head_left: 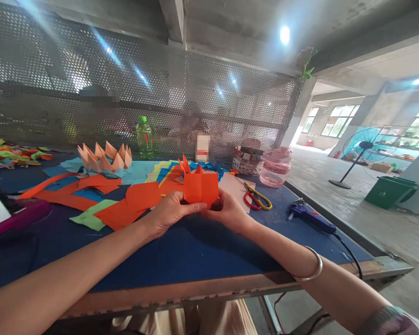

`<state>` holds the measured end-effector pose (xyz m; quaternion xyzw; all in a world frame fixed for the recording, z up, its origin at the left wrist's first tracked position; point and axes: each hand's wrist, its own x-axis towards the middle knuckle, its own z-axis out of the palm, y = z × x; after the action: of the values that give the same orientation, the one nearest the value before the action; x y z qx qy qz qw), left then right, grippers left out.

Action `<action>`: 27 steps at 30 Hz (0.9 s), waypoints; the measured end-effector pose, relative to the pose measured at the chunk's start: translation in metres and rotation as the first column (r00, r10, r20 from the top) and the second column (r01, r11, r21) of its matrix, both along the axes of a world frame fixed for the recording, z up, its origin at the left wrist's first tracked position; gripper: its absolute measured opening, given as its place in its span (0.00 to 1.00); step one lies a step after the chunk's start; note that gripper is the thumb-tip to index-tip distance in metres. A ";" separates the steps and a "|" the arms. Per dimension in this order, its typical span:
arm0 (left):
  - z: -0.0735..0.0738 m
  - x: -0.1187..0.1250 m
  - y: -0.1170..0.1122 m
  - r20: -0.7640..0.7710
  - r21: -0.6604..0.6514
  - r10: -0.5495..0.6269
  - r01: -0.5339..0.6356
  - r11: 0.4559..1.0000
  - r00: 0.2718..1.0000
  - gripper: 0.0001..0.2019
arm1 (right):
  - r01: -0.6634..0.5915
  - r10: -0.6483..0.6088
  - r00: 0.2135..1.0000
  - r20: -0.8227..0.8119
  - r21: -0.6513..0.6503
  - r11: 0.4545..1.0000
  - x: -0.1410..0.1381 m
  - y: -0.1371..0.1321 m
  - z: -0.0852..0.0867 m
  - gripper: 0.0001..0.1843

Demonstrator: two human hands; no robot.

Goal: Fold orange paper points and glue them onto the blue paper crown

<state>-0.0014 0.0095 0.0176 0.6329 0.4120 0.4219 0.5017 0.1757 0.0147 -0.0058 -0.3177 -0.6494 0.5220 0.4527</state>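
Observation:
Both of my hands hold a folded orange paper piece (200,187) just above the blue table top (181,251). My left hand (169,211) grips its left side with fingers curled and the thumb laid along the lower edge. My right hand (226,211) pinches the right side from below. A silver bangle (312,270) sits on my right wrist. Loose orange paper sheets (125,207) lie just left of my left hand.
Red and yellow scissors (256,199) and a blue glue gun (310,216) lie to the right. A folded peach paper crown (104,158), a green bottle (144,137), a woven basket (247,160) and a pink jar (275,167) stand farther back. A perforated metal screen (143,88) closes the rear.

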 end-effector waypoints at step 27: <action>0.008 -0.013 0.010 0.048 -0.089 0.153 -0.148 0.985 0.987 0.14 | 0.167 -0.172 0.984 0.043 0.097 0.981 0.006 0.001 0.007 0.28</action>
<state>-0.0139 0.0199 0.0255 0.5663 0.4625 0.4575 0.5060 0.1822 0.0152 0.0008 -0.3636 -0.6551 0.4424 0.4928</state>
